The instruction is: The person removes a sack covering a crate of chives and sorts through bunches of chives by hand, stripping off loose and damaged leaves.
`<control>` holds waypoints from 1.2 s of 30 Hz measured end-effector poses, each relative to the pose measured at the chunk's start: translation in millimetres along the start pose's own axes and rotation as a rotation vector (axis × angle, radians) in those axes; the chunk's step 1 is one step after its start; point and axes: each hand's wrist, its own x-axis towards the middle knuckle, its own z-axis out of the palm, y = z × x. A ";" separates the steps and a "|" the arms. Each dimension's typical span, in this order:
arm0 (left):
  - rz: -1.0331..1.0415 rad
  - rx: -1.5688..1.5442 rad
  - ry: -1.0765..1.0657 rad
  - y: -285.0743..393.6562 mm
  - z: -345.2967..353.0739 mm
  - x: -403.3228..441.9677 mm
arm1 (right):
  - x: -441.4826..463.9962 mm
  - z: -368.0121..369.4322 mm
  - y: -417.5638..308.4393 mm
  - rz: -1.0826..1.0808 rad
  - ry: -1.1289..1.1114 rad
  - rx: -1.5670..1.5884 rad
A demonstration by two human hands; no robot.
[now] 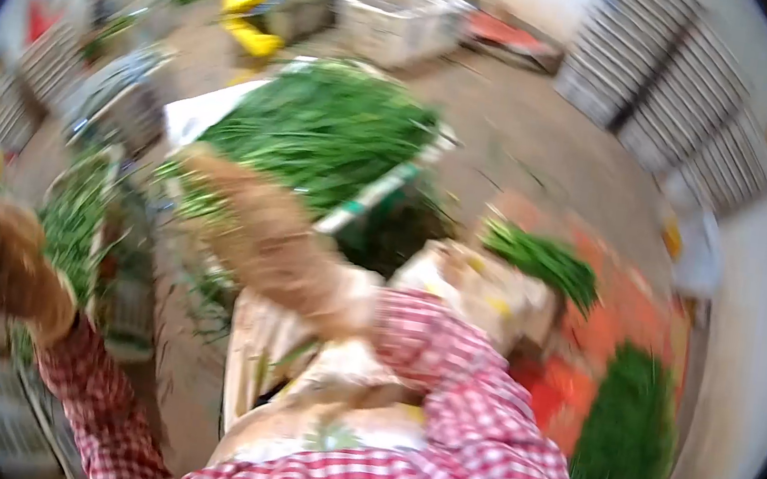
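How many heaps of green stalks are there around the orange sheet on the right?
2: a small bunch near the upper left of the orange sheet, and a larger heap toward the lower right. The checked sleeve may hide more.

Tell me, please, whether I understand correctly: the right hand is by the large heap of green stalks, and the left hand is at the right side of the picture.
Not quite. The head view shows the left hand at the left side of the picture, not the right. The right hand is indeed by the large heap of green stalks.
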 end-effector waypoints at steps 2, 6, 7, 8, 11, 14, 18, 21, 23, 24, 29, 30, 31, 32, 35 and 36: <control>-0.156 -0.198 -0.041 49.8 51.2 -19.7 | 9.3 16.7 -9.0 -0.171 0.085 -0.108; 0.077 -0.346 -0.085 137.3 131.6 -32.1 | -3.9 0.5 -23.8 -0.016 -0.094 -0.072; -0.023 -0.625 -0.151 138.0 140.0 -32.7 | -8.1 -9.5 -22.5 0.007 -0.078 0.135; -0.222 -1.035 -0.214 128.1 149.4 -33.3 | -14.2 -7.0 -18.9 -0.054 0.057 -0.093; -0.693 -1.727 -0.297 104.3 184.6 -45.1 | -55.3 -56.0 -34.2 0.426 -0.294 -0.255; -0.985 -1.646 -0.135 108.4 217.5 -78.5 | -106.1 -101.8 -26.1 0.524 -0.374 -0.451; -1.056 -1.486 0.048 62.6 235.3 -88.8 | -106.0 -217.7 -61.1 1.054 -0.448 -0.828; -1.098 -1.387 -0.055 43.9 245.6 -113.5 | -170.4 -319.3 -33.3 0.794 -0.282 -1.263; -1.262 -1.135 -0.053 52.9 258.6 -133.5 | -194.1 -373.3 -15.1 0.728 -0.271 -1.304; -1.389 -1.187 -0.035 60.6 266.6 -146.8 | -208.8 -393.4 -3.2 0.724 -0.273 -1.324; -1.383 -0.964 -0.322 84.0 306.6 -196.9 | -259.8 -423.6 58.4 0.949 -0.652 -1.467; -1.376 -0.976 -0.354 91.0 315.5 -199.1 | -265.1 -424.2 68.2 0.951 -0.656 -1.462; -1.387 -0.973 -0.374 93.6 322.6 -203.1 | -272.6 -421.6 76.9 0.905 -0.585 -1.429; -1.398 -0.970 -0.394 95.6 328.4 -206.8 | -280.2 -417.3 84.4 0.860 -0.515 -1.394; -1.372 -0.926 -0.483 106.1 351.8 -216.9 | -296.6 -406.5 99.9 1.022 -0.708 -1.433; -1.369 -0.909 -0.540 107.3 360.1 -221.1 | -301.9 -402.8 103.3 0.991 -0.750 -1.500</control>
